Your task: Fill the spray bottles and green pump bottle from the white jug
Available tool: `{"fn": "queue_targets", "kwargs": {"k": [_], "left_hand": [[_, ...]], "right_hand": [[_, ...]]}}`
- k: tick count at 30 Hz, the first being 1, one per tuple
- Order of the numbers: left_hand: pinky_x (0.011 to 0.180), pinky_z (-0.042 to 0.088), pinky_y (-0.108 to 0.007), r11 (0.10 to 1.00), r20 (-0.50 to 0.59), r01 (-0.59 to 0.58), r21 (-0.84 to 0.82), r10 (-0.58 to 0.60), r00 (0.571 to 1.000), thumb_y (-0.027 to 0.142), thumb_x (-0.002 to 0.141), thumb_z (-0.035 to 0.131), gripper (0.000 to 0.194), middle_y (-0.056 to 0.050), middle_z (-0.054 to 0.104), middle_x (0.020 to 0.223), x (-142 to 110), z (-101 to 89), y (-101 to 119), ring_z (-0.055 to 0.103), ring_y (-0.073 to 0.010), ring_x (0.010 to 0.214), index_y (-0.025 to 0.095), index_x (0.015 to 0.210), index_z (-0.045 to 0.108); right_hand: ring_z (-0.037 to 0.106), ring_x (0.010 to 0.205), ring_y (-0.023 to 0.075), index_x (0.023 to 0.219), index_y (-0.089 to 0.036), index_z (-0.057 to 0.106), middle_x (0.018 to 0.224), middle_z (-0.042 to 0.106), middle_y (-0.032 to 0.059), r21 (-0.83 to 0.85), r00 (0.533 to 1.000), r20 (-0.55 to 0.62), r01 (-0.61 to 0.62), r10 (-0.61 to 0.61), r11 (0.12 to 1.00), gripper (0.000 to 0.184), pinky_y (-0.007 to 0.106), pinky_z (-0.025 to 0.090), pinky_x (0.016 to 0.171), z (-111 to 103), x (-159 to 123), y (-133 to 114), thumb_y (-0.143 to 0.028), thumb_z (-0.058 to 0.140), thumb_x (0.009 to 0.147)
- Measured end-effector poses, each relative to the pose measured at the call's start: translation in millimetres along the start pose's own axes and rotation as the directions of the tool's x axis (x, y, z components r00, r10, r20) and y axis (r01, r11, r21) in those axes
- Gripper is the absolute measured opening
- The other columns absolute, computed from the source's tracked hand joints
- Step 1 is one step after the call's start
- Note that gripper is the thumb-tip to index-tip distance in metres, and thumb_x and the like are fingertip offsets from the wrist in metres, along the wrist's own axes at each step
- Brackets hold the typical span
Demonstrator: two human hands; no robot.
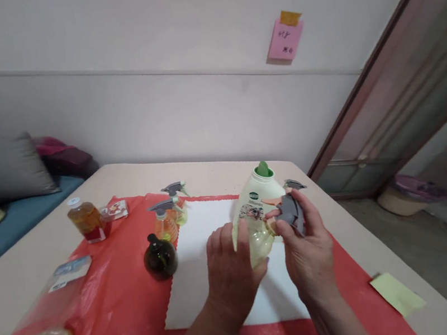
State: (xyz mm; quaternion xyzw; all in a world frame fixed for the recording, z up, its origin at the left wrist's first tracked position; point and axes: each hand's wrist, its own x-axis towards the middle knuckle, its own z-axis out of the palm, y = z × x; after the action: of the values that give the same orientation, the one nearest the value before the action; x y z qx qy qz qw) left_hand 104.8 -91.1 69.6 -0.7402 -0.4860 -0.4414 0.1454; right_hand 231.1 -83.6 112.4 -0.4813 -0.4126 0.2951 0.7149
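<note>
My left hand is wrapped round a clear yellowish spray bottle, which lies tilted with its neck toward the right. My right hand grips the grey trigger spray head at that neck. Whether the head is screwed fully on cannot be made out. Just behind both hands stands a large pale green jug with a green piece in its mouth. Another grey spray head shows partly behind my right hand. A white sheet lies under the hands.
Left of the sheet stand a dark round bottle, an orange spray bottle and a yellow spray bottle. Farther left are an amber bottle, a clear plastic jar on its side and red sheeting. A yellow note lies right.
</note>
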Motion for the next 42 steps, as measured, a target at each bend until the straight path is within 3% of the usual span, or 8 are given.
{"fn": "queue_targets", "kwargs": {"k": [7, 12, 18, 21, 25, 32, 37, 42], "left_hand": [[0.087, 0.052, -0.048, 0.999, 0.025, -0.044, -0.001, 0.044, 0.999, 0.027, 0.074, 0.068, 0.060, -0.017, 0.057, 0.112, -1, 6.4, 2, 0.056, -0.0333, 0.107, 0.012, 0.127, 0.046], [0.088, 0.051, -0.047, 0.911, 0.269, 0.211, -0.355, -0.116, 0.956, 0.018, 0.061, 0.073, 0.070, -0.011, 0.058, 0.113, 2, -2.8, 6, 0.055, -0.0297, 0.106, 0.020, 0.125, 0.045], [0.070, 0.046, -0.027, 0.069, 0.834, 0.842, -0.534, 0.209, 0.511, 0.023, 0.055, 0.078, 0.061, 0.000, 0.061, 0.096, 12, -18.2, 5, 0.056, -0.0150, 0.081, 0.021, 0.111, 0.054], [0.067, 0.040, -0.024, -0.193, 0.807, 0.873, -0.447, 0.334, 0.487, 0.024, 0.058, 0.075, 0.050, 0.000, 0.060, 0.091, 10, -15.9, 8, 0.053, -0.0122, 0.076, 0.016, 0.104, 0.056], [0.068, 0.039, -0.025, -0.092, 0.828, 0.844, -0.529, 0.165, 0.537, 0.023, 0.056, 0.078, 0.056, 0.001, 0.059, 0.087, 11, -11.6, 9, 0.051, -0.0121, 0.075, 0.016, 0.107, 0.057], [0.073, 0.044, -0.029, 0.382, 0.870, 0.796, -0.470, 0.045, 0.492, 0.026, 0.056, 0.077, 0.064, 0.001, 0.062, 0.095, 19, -21.5, 8, 0.054, -0.0163, 0.080, 0.021, 0.115, 0.054], [0.074, 0.047, -0.033, 0.703, 0.931, 0.623, -0.344, 0.171, 0.321, 0.030, 0.045, 0.083, 0.075, -0.002, 0.063, 0.105, 16, -23.0, -4, 0.059, -0.0244, 0.090, 0.024, 0.115, 0.057], [0.081, 0.052, -0.037, 0.481, 0.771, 0.712, -0.511, 0.623, 0.132, 0.037, 0.037, 0.091, 0.086, 0.001, 0.066, 0.101, 21, -18.7, -17, 0.064, -0.0271, 0.095, 0.025, 0.117, 0.061]], "right_hand": [[0.065, 0.109, 0.0218, 0.140, -0.033, 0.050, 0.121, 0.069, 0.0035, 0.039, 0.990, 0.091, -0.109, 0.106, 0.993, 0.073, 0.048, 0.046, 0.105, -13, -5, 1, -0.028, 0.079, 0.074], [0.068, 0.096, 0.0212, 0.139, -0.032, 0.052, 0.098, 0.073, 0.0020, 0.125, 0.970, 0.224, -0.121, 0.091, 0.985, 0.070, 0.046, 0.051, 0.098, -29, 3, 0, -0.024, 0.078, 0.074], [0.070, 0.085, 0.0260, 0.136, -0.030, 0.056, 0.087, 0.073, 0.0046, 0.333, 0.874, 0.472, -0.293, 0.111, 0.896, 0.073, 0.056, 0.052, 0.092, -45, 11, -1, -0.036, 0.082, 0.068], [0.070, 0.093, 0.0274, 0.137, -0.029, 0.054, 0.097, 0.073, 0.0072, 0.337, 0.881, 0.457, -0.298, 0.121, 0.893, 0.074, 0.056, 0.051, 0.094, -43, 12, -1, -0.045, 0.079, 0.070], [0.068, 0.104, 0.0270, 0.139, -0.031, 0.050, 0.118, 0.068, 0.0091, 0.238, 0.879, 0.448, -0.294, 0.164, 0.926, 0.068, 0.050, 0.051, 0.095, -36, 10, 2, -0.040, 0.076, 0.076], [0.069, 0.097, 0.0213, 0.134, -0.035, 0.052, 0.115, 0.069, 0.0047, 0.328, 0.953, 0.295, -0.168, 0.068, 0.929, 0.059, 0.048, 0.051, 0.095, -31, 12, 1, -0.023, 0.072, 0.080], [0.068, 0.089, 0.0129, 0.124, -0.033, 0.058, 0.110, 0.068, 0.0000, 0.347, 0.965, -0.206, 0.226, -0.161, 0.910, 0.048, 0.039, 0.051, 0.094, -59, 36, -18, -0.018, 0.070, 0.080], [0.064, 0.073, 0.0106, 0.129, -0.029, 0.055, 0.098, 0.070, 0.0006, 0.109, 0.932, -0.257, 0.291, -0.256, 0.950, 0.065, 0.026, 0.053, 0.072, -66, 38, -15, -0.017, 0.079, 0.069]]}}
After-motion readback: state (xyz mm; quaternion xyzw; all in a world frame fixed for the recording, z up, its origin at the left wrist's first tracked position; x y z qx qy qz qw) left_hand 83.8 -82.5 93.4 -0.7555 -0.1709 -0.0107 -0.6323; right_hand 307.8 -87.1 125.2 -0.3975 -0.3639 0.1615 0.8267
